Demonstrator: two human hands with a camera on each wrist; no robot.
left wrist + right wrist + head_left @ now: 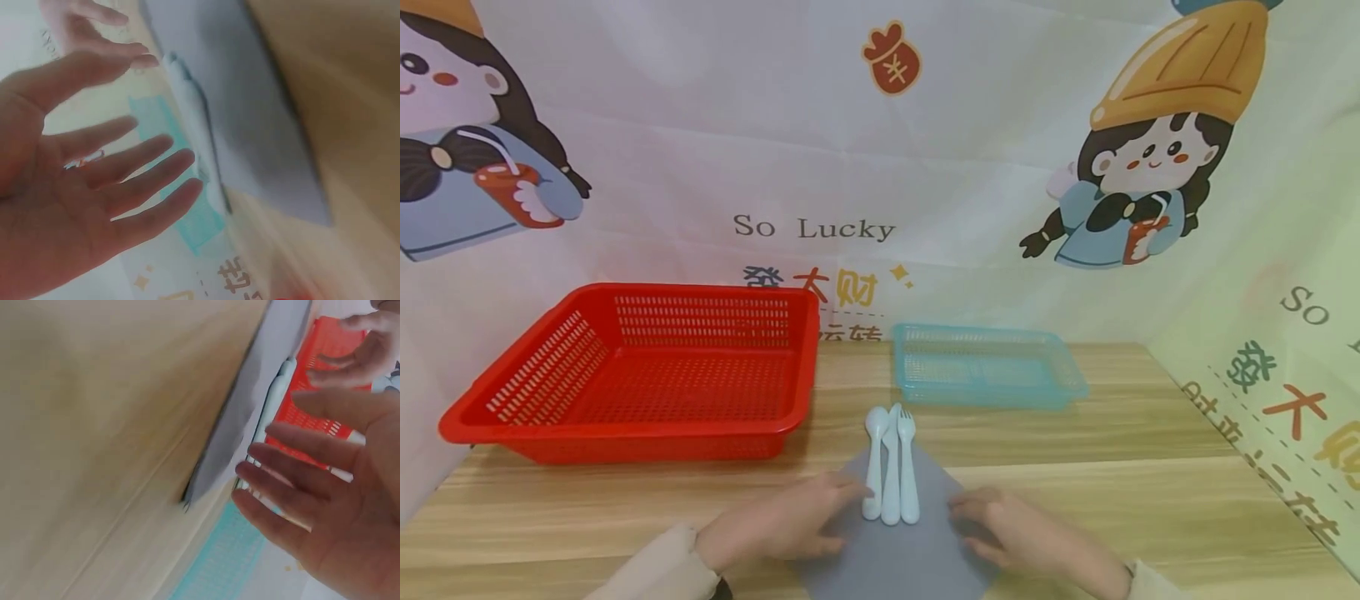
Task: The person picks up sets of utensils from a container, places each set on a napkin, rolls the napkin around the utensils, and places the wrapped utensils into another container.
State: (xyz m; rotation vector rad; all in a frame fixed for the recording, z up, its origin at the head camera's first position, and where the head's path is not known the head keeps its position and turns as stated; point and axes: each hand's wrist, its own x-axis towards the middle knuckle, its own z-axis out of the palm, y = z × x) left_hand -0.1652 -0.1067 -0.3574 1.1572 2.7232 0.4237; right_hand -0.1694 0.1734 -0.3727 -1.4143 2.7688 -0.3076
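Side by side on a grey cloth, laid as a diamond, are a pale spoon, a knife and a fork, heads pointing away from me. My left hand is just left of the spoon, its fingertips overlapping the handle in the head view. In the left wrist view its fingers spread out with nothing in them. To the right of the fork, over the cloth's right edge, is my right hand. Its fingers are extended and hold nothing in the right wrist view.
A large red basket stands at the left of the wooden table. At the back right sits a shallow light-blue basket. A printed cloth hangs behind the table and down its right side.
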